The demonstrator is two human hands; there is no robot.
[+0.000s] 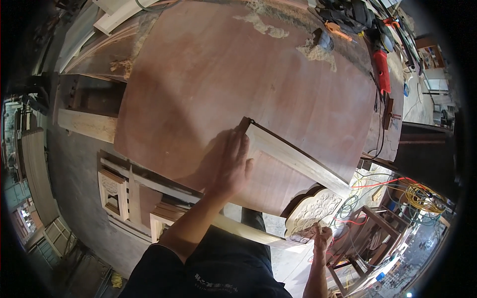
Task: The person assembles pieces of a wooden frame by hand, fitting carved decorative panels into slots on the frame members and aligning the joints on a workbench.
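Note:
A pale wooden furniture piece lies tilted across the large brown board. It has a long straight rail point(298, 158) and, at its near right end, a rounded carved panel point(314, 211) with raised scrollwork. My left hand point(233, 166) grips the rail's far left end, by a dark end block point(244, 124), fingers along the edge and thumb to the right. My right hand point(323, 237) is closed at the carved panel's lower edge, fingers pinched together. What lies under its fingertips is partly hidden.
The large brown board point(198, 74) forms the work surface, with sawdust point(318, 55) at its far edge. A red power tool point(381, 72) lies at far right. Below it are coiled cables point(422, 196) and a wooden stool frame point(367, 233). Wooden frames point(113, 193) lie at left.

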